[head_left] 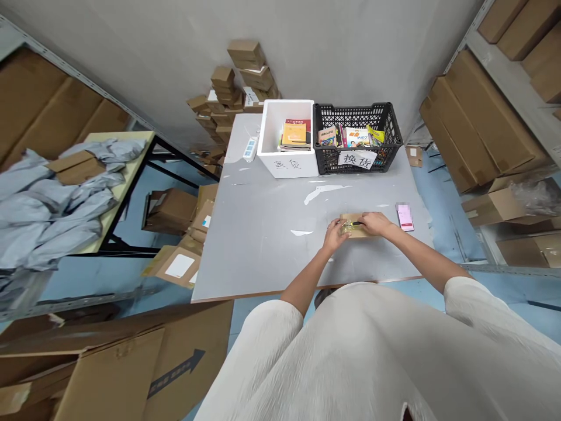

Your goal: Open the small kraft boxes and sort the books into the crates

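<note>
Wearing white top [350, 356], nearest camera, facing black crate [326, 165]. Holding down small cardboard parcel [360, 234] on grey table [254, 240], on near side of black crate, well apart from it. Gripping parcel's left end between thumb and fingers of left hand [335, 234]; pinching yellow-and-black tool [355, 223], likely a cutter, in right hand [375, 223]. Probably light, fairly stiff, not slippery, dentable if squeezed. Best held by end edges, clear of tool tip.

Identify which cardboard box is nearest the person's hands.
The small box on the grey table: the left hand touches it, the right hand over it. Others, like the stacked boxes by the wall, lie farther off.
</note>
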`<action>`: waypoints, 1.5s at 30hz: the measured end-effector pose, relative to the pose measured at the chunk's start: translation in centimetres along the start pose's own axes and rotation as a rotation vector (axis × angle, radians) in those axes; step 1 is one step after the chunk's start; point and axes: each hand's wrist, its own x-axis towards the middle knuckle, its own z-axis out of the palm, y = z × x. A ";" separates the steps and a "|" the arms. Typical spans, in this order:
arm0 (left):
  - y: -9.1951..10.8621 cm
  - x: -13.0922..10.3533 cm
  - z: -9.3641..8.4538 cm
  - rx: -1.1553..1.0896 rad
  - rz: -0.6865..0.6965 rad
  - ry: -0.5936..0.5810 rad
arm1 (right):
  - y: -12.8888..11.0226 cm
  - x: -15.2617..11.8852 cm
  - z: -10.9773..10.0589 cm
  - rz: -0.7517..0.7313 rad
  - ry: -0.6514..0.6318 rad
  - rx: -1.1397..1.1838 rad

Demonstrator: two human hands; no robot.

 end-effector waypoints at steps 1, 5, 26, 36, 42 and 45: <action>0.0 0.1 0.0 0.001 -0.006 -0.001 | 0.0 0.0 0.0 0.000 -0.001 -0.001; 0.0 0.1 -0.1 0.014 -0.019 -0.004 | 0.3 0.2 0.3 0.017 0.002 -0.012; 0.0 0.1 -0.4 0.107 -0.025 -0.011 | 2.1 0.1 1.5 0.070 -0.011 -0.027; 0.1 0.0 -0.5 0.105 -0.027 -0.009 | 9.4 -4.1 2.8 0.212 0.011 0.069; 1.3 -0.5 -0.9 0.159 -0.042 -0.015 | 10.6 -6.1 2.8 0.233 0.013 0.037; 2.8 -0.9 -1.0 0.277 0.002 0.020 | 11.1 -6.7 2.4 0.232 -0.001 0.022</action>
